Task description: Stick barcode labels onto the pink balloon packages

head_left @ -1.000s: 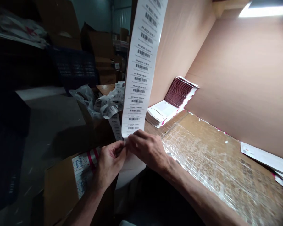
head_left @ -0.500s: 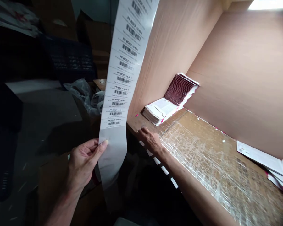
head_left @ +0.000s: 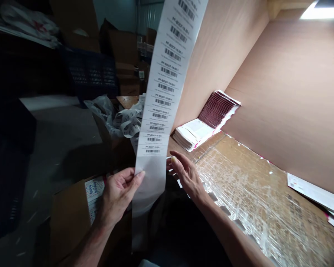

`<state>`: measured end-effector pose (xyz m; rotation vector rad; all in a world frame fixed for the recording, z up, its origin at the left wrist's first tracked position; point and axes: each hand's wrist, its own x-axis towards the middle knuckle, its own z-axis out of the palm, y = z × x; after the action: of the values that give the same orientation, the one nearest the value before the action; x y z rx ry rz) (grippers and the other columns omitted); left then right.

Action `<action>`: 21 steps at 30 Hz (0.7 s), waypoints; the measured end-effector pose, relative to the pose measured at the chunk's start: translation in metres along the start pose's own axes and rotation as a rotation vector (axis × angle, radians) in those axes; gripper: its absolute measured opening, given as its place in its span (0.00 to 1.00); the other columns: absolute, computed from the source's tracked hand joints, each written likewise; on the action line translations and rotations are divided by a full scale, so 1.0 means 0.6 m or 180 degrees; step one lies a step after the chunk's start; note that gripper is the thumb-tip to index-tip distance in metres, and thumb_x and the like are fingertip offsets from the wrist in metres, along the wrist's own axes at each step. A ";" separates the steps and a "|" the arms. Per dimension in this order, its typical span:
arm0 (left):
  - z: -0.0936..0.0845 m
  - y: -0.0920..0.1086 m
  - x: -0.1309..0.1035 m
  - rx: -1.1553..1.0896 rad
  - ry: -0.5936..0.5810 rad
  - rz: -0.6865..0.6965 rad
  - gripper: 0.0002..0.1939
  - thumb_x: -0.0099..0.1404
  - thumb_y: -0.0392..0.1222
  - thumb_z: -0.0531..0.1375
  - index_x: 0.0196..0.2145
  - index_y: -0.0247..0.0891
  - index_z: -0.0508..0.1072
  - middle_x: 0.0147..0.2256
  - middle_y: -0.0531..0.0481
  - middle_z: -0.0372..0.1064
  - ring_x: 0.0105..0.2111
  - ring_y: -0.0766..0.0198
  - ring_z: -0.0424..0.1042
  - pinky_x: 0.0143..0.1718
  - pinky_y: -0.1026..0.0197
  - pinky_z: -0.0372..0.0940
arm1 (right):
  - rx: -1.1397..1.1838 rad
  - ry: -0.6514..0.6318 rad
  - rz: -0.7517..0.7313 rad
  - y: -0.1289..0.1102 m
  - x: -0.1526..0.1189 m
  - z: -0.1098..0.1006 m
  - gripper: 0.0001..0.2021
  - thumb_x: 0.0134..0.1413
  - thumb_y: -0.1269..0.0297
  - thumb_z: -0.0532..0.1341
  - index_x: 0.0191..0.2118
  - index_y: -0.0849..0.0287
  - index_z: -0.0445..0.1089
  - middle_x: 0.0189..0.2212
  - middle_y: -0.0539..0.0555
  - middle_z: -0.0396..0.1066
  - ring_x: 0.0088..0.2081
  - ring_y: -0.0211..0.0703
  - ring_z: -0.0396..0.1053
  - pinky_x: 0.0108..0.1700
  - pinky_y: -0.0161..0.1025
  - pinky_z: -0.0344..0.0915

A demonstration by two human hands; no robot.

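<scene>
My left hand (head_left: 122, 191) pinches a long strip of barcode labels (head_left: 161, 100) by its left edge, thumb on the blank backing below the lowest printed label. The strip runs up out of view at the top and hangs below the hand. Beside its right edge is my right hand (head_left: 185, 174), fingers stretched out and thumb apart, at the table's near edge. A thin white edge shows near those fingertips; whether they touch it I cannot tell. White label pieces (head_left: 212, 196) line the table edge beside my right forearm.
Folded printed cards (head_left: 193, 131) lean in a stack against the wooden side panel (head_left: 225, 48). White sheets (head_left: 314, 191) lie at the table's right. Loose curled labels (head_left: 130, 122), a blue crate (head_left: 91, 70) and an open cardboard box (head_left: 69, 218) are on the left.
My left hand and the label strip have moved right in view. My right hand has lifted from the table edge toward the strip, its fingers now spread. The view has shifted slightly left.
</scene>
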<state>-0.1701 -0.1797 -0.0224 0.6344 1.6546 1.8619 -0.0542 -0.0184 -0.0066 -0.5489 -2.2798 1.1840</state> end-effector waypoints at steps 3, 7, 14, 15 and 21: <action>0.016 0.009 0.007 -0.0039 -0.0205 0.0028 0.16 0.57 0.51 0.67 0.36 0.35 0.78 0.29 0.49 0.77 0.31 0.61 0.75 0.32 0.67 0.68 | 0.1442 -0.0103 -0.0098 -0.020 -0.024 0.023 0.20 0.63 0.52 0.56 0.55 0.58 0.62 0.44 0.58 0.74 0.41 0.45 0.74 0.40 0.40 0.71; 0.034 0.028 0.023 -0.0116 -0.0163 0.0287 0.15 0.58 0.50 0.66 0.37 0.34 0.78 0.32 0.47 0.78 0.31 0.62 0.75 0.32 0.67 0.68 | 0.0468 0.0365 -0.0347 -0.010 -0.024 0.030 0.27 0.62 0.54 0.57 0.62 0.58 0.54 0.45 0.61 0.73 0.43 0.49 0.73 0.40 0.45 0.72; 0.039 0.045 0.030 -0.0195 -0.0416 0.0186 0.24 0.56 0.48 0.67 0.48 0.33 0.74 0.34 0.46 0.79 0.29 0.61 0.75 0.30 0.65 0.68 | -0.2219 0.1312 -0.2099 -0.054 0.006 -0.009 0.19 0.61 0.64 0.60 0.57 0.54 0.64 0.51 0.60 0.69 0.50 0.49 0.67 0.52 0.49 0.65; 0.040 0.047 0.030 -0.0205 -0.0431 0.0218 0.22 0.56 0.47 0.67 0.47 0.33 0.75 0.34 0.46 0.79 0.29 0.61 0.75 0.30 0.66 0.68 | -0.2270 0.1122 -0.2174 -0.061 0.010 -0.010 0.15 0.62 0.65 0.59 0.54 0.55 0.66 0.48 0.58 0.71 0.48 0.48 0.68 0.50 0.47 0.65; 0.056 0.048 0.029 -0.0600 -0.0342 0.0307 0.17 0.51 0.42 0.70 0.39 0.34 0.77 0.34 0.47 0.79 0.32 0.61 0.76 0.34 0.67 0.68 | -0.1717 0.0712 -0.1725 -0.063 0.017 0.003 0.14 0.65 0.70 0.52 0.53 0.59 0.67 0.45 0.59 0.73 0.45 0.44 0.70 0.47 0.40 0.68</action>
<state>-0.1632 -0.1458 0.0101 0.7310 1.3830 1.9866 -0.0675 -0.0342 0.0265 -0.2014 -2.3244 0.2344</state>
